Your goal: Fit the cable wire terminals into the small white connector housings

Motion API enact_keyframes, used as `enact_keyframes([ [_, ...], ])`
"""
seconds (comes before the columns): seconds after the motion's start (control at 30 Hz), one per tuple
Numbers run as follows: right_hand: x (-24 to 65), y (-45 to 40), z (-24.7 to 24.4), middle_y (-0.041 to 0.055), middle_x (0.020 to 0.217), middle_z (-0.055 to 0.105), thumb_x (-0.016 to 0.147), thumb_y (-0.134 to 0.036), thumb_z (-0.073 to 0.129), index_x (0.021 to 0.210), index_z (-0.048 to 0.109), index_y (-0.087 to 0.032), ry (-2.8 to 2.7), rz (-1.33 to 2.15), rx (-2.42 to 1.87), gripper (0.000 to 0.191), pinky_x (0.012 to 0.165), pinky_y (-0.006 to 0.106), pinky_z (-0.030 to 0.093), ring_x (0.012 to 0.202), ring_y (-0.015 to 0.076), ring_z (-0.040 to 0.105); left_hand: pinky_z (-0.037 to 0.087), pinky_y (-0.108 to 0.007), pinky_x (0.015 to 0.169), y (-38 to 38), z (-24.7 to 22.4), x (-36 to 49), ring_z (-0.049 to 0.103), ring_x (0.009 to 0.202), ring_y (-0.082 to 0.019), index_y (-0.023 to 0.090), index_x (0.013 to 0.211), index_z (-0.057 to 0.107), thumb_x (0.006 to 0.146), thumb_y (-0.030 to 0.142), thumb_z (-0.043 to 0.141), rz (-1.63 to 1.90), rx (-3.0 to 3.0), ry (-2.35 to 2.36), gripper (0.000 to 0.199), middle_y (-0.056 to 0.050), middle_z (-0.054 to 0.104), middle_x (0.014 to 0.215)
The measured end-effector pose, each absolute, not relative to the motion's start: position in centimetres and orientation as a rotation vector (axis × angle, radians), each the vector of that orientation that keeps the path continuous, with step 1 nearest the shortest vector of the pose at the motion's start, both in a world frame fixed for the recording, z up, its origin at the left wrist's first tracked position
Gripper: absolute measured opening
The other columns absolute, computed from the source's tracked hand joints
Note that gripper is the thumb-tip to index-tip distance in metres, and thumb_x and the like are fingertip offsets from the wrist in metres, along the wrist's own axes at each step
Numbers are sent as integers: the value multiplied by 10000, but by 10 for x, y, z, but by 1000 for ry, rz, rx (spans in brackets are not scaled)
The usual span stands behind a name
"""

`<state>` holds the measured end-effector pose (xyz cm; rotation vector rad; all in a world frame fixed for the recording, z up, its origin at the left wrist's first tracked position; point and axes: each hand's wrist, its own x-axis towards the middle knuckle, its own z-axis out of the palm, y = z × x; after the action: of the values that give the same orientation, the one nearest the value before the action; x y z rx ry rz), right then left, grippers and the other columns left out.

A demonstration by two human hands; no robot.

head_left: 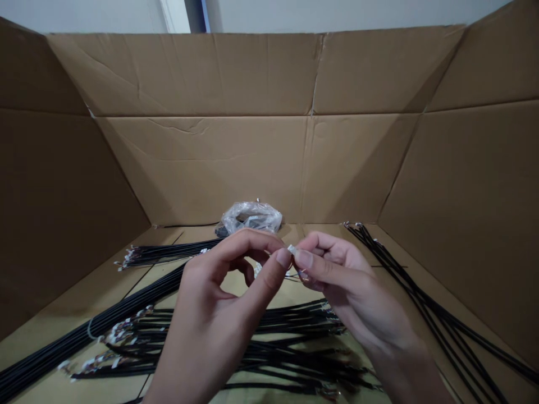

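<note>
A small white connector (292, 248) is held up near the middle of the view, between the fingertips of both hands. My left hand (225, 300) pinches it from the left with thumb and forefinger. From the right, my right hand (351, 283) closes thumb and fingers on it and on thin coloured wires (302, 275) that hang below. Fingers hide part of the connector and most of its wires. Under the hands lie several black cables (290, 359) with loose wire ends and white connectors.
A tied bundle of black cables (138, 303) runs along the left, with a shorter bunch (168, 252) behind it. More black cables (425, 303) lie at the right. A clear plastic bag (252, 216) sits against the back cardboard wall (202, 157); cardboard walls enclose both sides.
</note>
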<state>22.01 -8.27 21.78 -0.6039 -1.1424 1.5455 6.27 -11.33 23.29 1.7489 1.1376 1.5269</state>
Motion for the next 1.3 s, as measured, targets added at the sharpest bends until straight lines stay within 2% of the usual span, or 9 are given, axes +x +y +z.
enact_keyframes([
  [0.23,217,-82,218,-36,641,634,708,-336,952,679,756,-206,-1075,1562,-561,237,649,244,417,633,105,520,540,-154,727,-107,234,60,697,784,-103,304,847,789,924,260,750,1516,1631,1032,97,79,757,809],
  [0.4,217,-82,216,-34,668,667,704,-310,960,697,764,-215,-1039,1545,-528,217,666,242,440,648,106,545,515,-93,653,-103,233,63,646,686,-62,279,843,780,923,272,751,1496,1573,1001,86,75,731,766],
  [0.57,218,-81,217,-40,681,680,712,-315,962,698,772,-220,-1070,1514,-503,214,689,221,465,663,94,576,499,-100,638,-100,233,63,613,655,-58,255,806,754,940,283,731,1446,1597,964,139,74,679,709],
  [0.8,220,-74,214,-40,708,690,781,-308,915,759,809,-261,-1101,1478,-428,118,712,245,481,666,105,574,541,-185,781,-102,232,66,709,864,-116,293,852,778,938,251,733,1510,1676,965,106,61,761,919],
  [1.0,219,-70,210,-23,774,698,728,-367,949,787,815,-286,-1063,1538,-450,167,606,239,386,660,115,525,556,-172,754,-101,231,61,730,823,-116,305,875,800,899,267,780,1394,1682,934,49,49,801,872],
  [1.13,220,-68,210,-26,746,658,724,-384,944,786,792,-294,-1082,1578,-418,187,595,262,372,643,132,500,564,-142,644,-97,233,61,697,665,-92,285,853,798,867,221,792,1325,1576,875,66,54,770,752],
  [1.23,223,-67,211,-28,732,624,743,-385,923,798,788,-290,-1114,1573,-407,174,585,272,345,616,129,444,521,-115,559,-96,233,62,654,592,-71,283,807,791,855,189,795,1402,1593,876,106,68,742,687],
  [1.3,227,-68,213,-25,737,614,800,-395,878,836,794,-284,-1140,1544,-417,143,604,273,348,633,130,438,507,-115,558,-97,232,62,644,595,-66,291,783,780,860,178,787,1502,1670,936,137,82,731,676],
])
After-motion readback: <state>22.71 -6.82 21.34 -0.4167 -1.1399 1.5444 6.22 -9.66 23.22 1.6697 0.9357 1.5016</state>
